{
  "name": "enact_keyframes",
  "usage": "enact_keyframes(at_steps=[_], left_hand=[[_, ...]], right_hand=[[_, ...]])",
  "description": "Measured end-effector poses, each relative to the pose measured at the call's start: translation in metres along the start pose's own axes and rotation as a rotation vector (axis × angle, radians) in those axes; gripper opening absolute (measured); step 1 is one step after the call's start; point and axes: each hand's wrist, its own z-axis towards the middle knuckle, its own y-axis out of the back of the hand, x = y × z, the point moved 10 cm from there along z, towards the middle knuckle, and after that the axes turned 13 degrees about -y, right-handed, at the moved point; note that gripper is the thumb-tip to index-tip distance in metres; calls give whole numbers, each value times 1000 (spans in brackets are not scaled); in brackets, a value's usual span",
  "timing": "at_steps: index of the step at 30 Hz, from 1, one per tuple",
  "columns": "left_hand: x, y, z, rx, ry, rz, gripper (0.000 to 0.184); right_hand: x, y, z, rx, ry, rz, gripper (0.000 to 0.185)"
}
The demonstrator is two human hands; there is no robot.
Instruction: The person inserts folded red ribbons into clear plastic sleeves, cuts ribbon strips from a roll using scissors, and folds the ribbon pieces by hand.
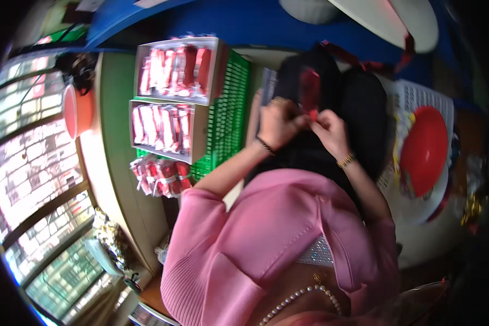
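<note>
Head view: two hands [280, 124] [332, 133], pinched closed on one red piece [310, 91]; two boxes [200, 134] [219, 70].

place: likely workshop | rows of boxed red-and-white packets [174, 70] | green crate [231, 108]

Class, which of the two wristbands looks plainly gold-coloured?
The right wristband, by the right hand; the left wristband, by the left hand, looks mostly dark instead.

Orange-red container [77, 112]: at the right edge of the window [43, 216]. Red bowl [426, 149]: well right of the window.
</note>
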Motion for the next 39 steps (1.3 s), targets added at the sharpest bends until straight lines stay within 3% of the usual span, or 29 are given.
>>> enact_keyframes(at_steps=[2,4,6,8,9,10,11,12,13,14,16,18,20,22,24,27,39], left_hand=[[11,-14,0,-22,-2,-46,18],[27,-11,-2,62,187,-231,13],[70,-6,-14,-26,254,-407,11],[75,57,-10,-140,278,-304,11],[68,102,-5,-174,139,42,12],[99,126,-14,-339,13,82,14],[111,159,-17,-359,-4,350,14],[114,187,-17,-340,38,397,12],[108,216,-14,-386,-37,754,10],[113,237,-15,-398,10,835,7],[154,254,-24,-244,216,1022,24],[175,244,-34,-81,374,1070,49],[163,214,-32,-122,238,983,48],[133,172,-27,-172,36,852,45],[90,135,-15,-165,-92,676,41],[66,83,-6,-118,-143,496,37],[-25,34,73,-184,-358,187,24]], right_hand=[[0,3,1,-10,50,-70,13],[-6,9,3,-17,-70,-46,14],[6,14,-1,13,-120,78,13],[31,19,-5,39,-69,111,13],[52,17,-10,92,-7,117,14],[76,17,-18,143,53,123,14],[107,17,-30,175,104,199,15],[136,18,-43,195,187,225,18],[162,20,-58,213,270,249,20],[191,23,-76,250,396,318,26],[257,29,-116,373,775,327,26],[277,42,-139,404,978,320,50],[298,52,-157,375,1053,381,65],[321,52,-171,446,1049,198,64],[327,60,-176,345,1033,340,53],[338,77,-185,423,1065,450,36],[316,172,-183,-130,1053,115,29]])
